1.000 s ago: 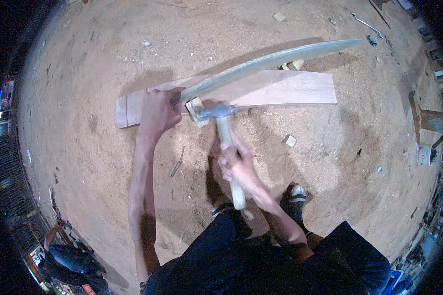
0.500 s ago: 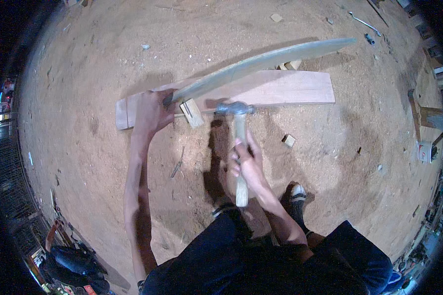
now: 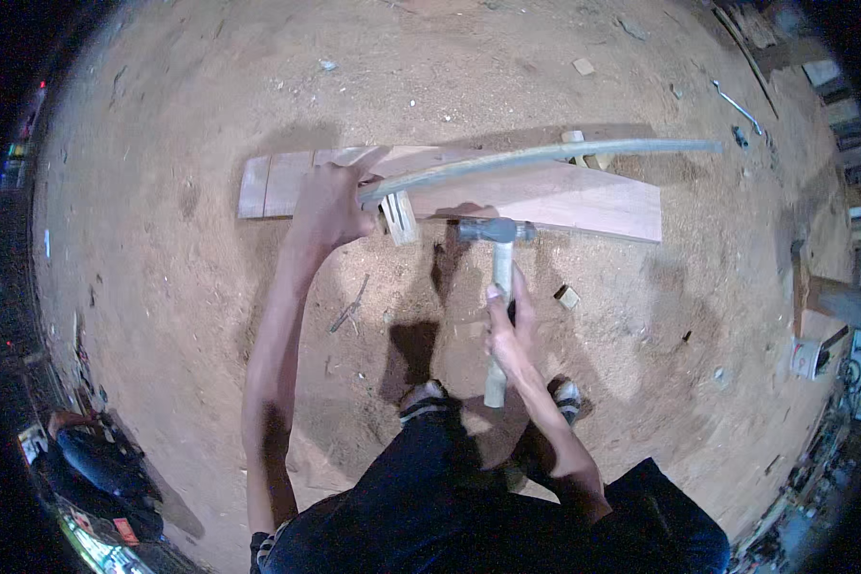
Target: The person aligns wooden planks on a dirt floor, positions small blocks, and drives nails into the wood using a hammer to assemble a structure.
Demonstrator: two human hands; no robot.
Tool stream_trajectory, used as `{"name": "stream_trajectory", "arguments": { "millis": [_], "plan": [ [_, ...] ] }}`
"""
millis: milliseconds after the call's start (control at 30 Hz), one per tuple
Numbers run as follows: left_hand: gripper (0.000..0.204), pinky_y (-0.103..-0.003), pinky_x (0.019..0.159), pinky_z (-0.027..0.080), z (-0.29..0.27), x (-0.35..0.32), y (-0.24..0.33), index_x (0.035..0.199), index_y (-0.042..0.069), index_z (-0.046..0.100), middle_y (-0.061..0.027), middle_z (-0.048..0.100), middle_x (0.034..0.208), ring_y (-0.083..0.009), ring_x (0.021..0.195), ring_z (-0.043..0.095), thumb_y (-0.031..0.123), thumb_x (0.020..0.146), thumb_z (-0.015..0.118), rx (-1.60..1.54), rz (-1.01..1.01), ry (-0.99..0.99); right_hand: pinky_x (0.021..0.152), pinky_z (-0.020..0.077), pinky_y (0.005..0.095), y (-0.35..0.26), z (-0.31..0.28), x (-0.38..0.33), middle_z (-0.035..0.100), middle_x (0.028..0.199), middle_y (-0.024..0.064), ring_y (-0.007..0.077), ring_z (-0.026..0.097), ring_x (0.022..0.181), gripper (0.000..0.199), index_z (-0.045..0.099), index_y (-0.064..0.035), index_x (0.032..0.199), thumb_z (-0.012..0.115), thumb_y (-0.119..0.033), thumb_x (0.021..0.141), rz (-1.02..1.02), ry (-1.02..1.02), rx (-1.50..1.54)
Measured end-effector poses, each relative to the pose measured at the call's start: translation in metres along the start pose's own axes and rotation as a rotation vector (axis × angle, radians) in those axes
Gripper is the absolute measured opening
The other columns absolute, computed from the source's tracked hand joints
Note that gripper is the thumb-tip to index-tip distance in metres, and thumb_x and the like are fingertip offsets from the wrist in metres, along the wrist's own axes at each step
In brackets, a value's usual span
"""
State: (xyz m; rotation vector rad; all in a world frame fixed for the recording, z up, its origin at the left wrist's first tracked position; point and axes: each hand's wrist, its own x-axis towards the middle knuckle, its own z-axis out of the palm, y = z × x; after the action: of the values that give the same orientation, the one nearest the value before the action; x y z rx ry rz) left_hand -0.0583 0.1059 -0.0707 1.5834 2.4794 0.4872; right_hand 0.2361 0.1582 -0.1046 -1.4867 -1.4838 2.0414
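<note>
My left hand is closed round the near end of a long, thin grey strip that bows out to the right. I cannot tell whether it is wood or metal. Beside my fingers, at the strip's end, is a small pale wooden block with dark slots. How the two join is hidden. In my right hand is a hammer, gripped by its wooden handle with the metal head up, just right of the block. A pinkish wooden board lies on the ground beneath the strip.
Pale wood pieces show by the strip's far half. A small wood offcut and a twig lie on the sandy ground. Far right are a wrench and a white tub. A dark bag-like bundle sits lower left.
The strip's far end has swung down toward the board, and the strip now looks narrower. Both hands, the block and the hammer appear slightly farther right in view.
</note>
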Motion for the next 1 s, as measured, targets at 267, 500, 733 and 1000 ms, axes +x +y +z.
{"name": "stream_trajectory", "arguments": {
  "millis": [267,500,733,1000],
  "plan": [
    [0.064,-0.044,0.076,0.058,0.008,-0.004,0.004,0.131,0.013,0.064,-0.0162,0.075,0.095,-0.0366,0.087,0.072,0.014,0.068,0.074,-0.122,0.008,0.042,0.057,0.0518,0.0295,0.028,-0.019,0.004,0.073,0.083,0.0085,0.0117,0.060,0.059,0.049,0.058,-0.0038,0.142,0.064,-0.022,0.097,-0.374,0.040,-0.610],
    [0.063,-0.042,0.081,0.057,0.015,-0.002,0.005,0.120,0.008,0.072,-0.0209,0.075,0.092,-0.0361,0.089,0.073,0.030,0.062,0.083,-0.145,-0.017,0.008,0.048,0.0553,0.0324,0.044,-0.051,0.063,0.070,0.080,0.0049,0.0194,0.065,0.060,0.050,0.065,-0.0290,0.137,0.074,-0.025,0.088,-1.368,-0.032,-1.058],
    [0.051,-0.040,0.078,0.058,0.022,-0.002,0.010,0.107,0.006,0.078,-0.0208,0.074,0.094,-0.0369,0.083,0.073,0.025,0.060,0.080,-0.255,0.113,0.098,0.054,0.0579,0.0285,0.003,-0.066,0.100,0.070,0.092,0.0004,0.0188,0.068,0.077,0.052,0.060,-0.0331,0.141,0.070,-0.029,0.090,-1.485,-0.352,-1.483],
    [0.049,-0.042,0.075,0.058,0.019,-0.002,0.010,0.107,0.008,0.078,-0.0228,0.072,0.086,-0.0380,0.079,0.072,0.021,0.060,0.077,-0.197,0.031,0.043,0.051,0.0582,0.0243,-0.018,-0.073,0.114,0.068,0.091,-0.0032,0.0164,0.069,0.086,0.056,0.062,-0.0344,0.139,0.069,-0.021,0.085,-1.605,-0.388,-1.484]
  ]
}}
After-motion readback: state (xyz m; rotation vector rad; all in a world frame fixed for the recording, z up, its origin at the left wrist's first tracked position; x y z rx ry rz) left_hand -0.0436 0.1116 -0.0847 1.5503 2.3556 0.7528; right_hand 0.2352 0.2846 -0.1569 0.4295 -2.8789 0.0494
